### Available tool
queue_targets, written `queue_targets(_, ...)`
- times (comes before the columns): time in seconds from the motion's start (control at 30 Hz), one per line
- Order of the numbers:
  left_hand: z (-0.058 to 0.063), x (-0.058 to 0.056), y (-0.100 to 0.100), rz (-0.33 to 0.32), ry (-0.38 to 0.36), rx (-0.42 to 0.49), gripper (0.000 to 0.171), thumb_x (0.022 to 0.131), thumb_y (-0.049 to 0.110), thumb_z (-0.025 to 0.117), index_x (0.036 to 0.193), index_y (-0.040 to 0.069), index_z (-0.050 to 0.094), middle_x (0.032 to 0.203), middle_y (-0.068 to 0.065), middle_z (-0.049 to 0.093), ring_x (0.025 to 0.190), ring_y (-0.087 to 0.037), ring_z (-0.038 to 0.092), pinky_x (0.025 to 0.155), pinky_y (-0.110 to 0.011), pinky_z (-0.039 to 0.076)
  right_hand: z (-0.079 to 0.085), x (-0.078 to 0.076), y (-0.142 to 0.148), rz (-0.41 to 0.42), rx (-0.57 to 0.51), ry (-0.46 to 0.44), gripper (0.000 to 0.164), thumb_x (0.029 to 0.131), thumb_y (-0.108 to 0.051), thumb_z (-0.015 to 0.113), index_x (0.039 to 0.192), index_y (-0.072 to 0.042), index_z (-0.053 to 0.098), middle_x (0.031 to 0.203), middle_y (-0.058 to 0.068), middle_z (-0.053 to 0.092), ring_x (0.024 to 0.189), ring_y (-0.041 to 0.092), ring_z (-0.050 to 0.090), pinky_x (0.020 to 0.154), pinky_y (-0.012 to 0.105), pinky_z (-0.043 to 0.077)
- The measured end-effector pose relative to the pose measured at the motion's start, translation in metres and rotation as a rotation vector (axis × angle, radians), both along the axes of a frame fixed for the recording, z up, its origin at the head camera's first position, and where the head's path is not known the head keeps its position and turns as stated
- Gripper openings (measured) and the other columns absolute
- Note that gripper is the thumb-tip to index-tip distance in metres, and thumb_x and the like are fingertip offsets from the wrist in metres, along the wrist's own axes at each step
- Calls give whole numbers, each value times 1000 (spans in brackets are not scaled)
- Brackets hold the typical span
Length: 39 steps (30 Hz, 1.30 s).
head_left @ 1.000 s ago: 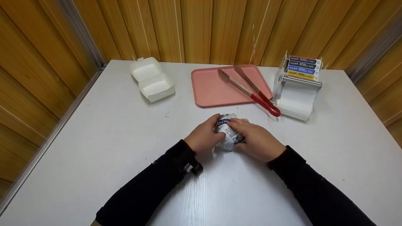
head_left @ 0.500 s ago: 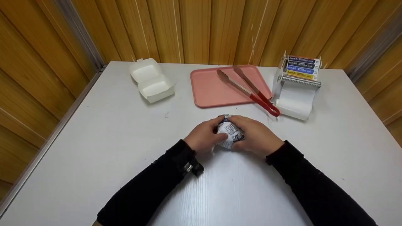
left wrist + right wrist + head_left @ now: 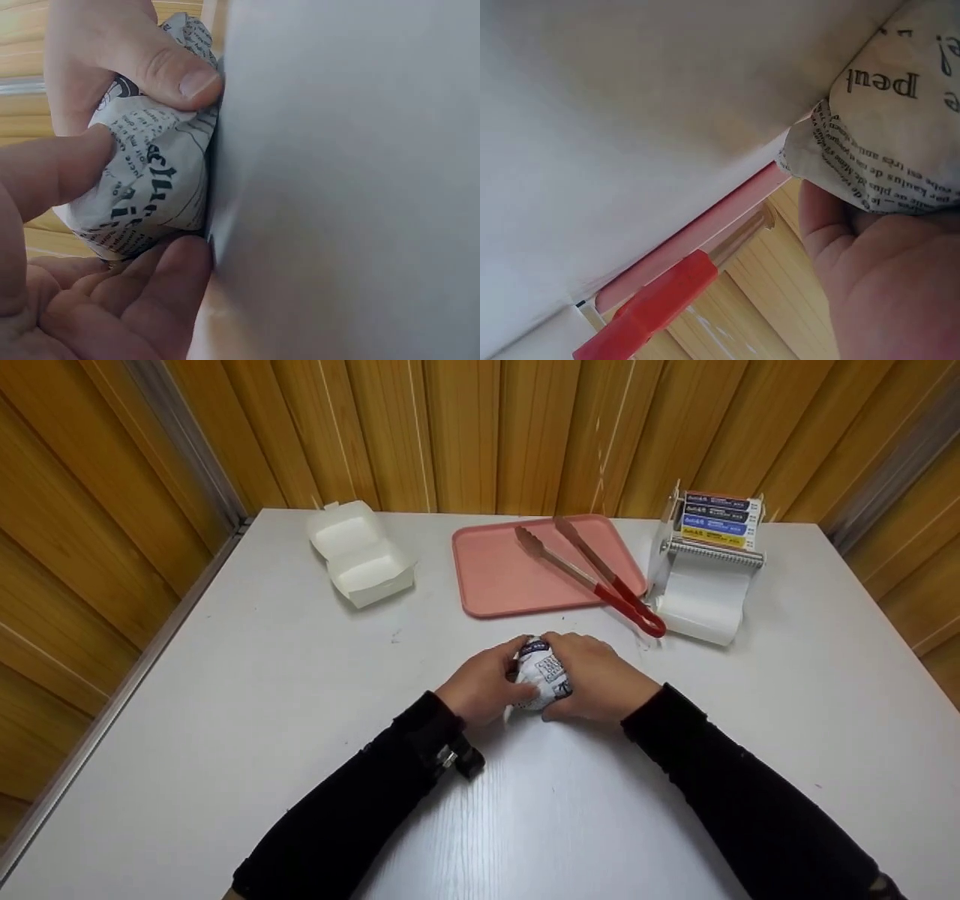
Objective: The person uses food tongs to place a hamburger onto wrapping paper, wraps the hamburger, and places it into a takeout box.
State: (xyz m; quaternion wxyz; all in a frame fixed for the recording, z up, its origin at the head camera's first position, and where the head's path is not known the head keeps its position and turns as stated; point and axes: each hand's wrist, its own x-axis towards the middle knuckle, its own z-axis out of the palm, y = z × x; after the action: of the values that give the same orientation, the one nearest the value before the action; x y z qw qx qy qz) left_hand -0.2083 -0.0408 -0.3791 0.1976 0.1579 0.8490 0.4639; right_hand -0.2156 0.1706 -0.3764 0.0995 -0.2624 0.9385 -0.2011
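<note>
A round bundle point(image 3: 543, 675) wrapped in white paper with newsprint-style lettering rests on the white table between both hands. My left hand point(image 3: 481, 684) grips its left side, thumb at the near side and fingers round the far side. From the right, my right hand point(image 3: 600, 679) holds it, thumb low at the front and fingers over the far right edge. In the left wrist view, the wrapped bundle point(image 3: 161, 169) shows creased paper, a thumb pressing it and fingers underneath. Folded paper edges appear on the bundle point(image 3: 892, 135) in the right wrist view. Its contents are hidden by the wrapping.
An open white clamshell box point(image 3: 364, 556) stands at the back left. Red-handled tongs point(image 3: 626, 604) lie across a pink tray point(image 3: 491, 577) beyond the hands. At the back right is a dispenser point(image 3: 712, 540) with several coloured strips and a white roll point(image 3: 701, 619).
The right hand has shifted left and closed in over the bundle's right side, covering the loose paper there. The bundle looks more compact, while the left hand has barely moved.
</note>
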Motion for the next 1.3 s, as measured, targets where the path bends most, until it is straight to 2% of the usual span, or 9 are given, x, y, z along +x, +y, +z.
queue_targets(0.23,1,-4,-7,-26,-93,92,81,96,20,76,166,15,34,138,-10,71,116,-14,69,97,-29,55,-2,1,3,-6,-10,-10,86,73,-32,96,143,-12,49,121,8,62,113,27,58,102,47,48)
queue_targets(0.4,10,-8,-20,47,-120,99,79,100,32,72,165,10,34,140,-15,69,114,-22,73,93,-34,61,-2,4,11,-18,-9,-15,88,74,-31,95,146,-12,48,125,8,62,116,28,58,106,49,47)
queue_targets(0.5,18,-13,-32,122,-44,71,71,101,35,69,161,8,41,133,-12,73,110,-25,74,93,-36,60,-1,5,17,-40,-4,-33,93,74,-30,96,150,-12,46,130,9,62,121,29,57,110,52,46)
queue_targets(0.63,28,-26,-59,276,103,-16,55,103,34,65,151,9,54,127,-9,73,116,-25,69,97,-40,57,0,4,28,-69,6,-34,97,75,-30,95,154,-12,43,138,13,59,131,34,52,117,55,40)
queue_targets(0.77,34,-41,-93,463,241,-116,53,103,30,65,149,7,56,139,-17,64,130,-32,61,107,-48,52,1,4,38,-97,28,-22,97,78,-30,93,157,-11,41,148,18,53,141,40,43,123,60,32)
queue_targets(0.9,33,-52,-126,574,324,-213,67,100,25,69,157,3,43,158,-25,46,145,-43,45,119,-56,41,3,2,42,-106,53,-14,96,81,-32,91,159,-9,39,155,19,49,147,42,37,126,61,26)
queue_targets(1.1,27,-64,-155,549,229,-290,86,101,23,69,168,7,18,173,-24,18,156,-51,22,125,-64,28,3,1,42,-112,69,-20,98,82,-34,90,161,-9,37,158,19,46,150,43,33,127,61,25)
queue_targets(1.23,25,-73,-162,513,199,-383,79,101,24,68,166,8,27,173,-26,19,155,-53,24,122,-68,29,2,1,40,-99,60,-17,98,82,-33,89,161,-8,37,158,21,46,150,44,33,127,62,24)
queue_targets(1.3,23,-78,-165,514,197,-433,67,102,24,66,161,6,39,168,-26,32,149,-52,35,119,-68,35,2,1,39,-91,59,-9,98,82,-33,90,160,-7,37,157,22,47,149,45,34,127,61,24)
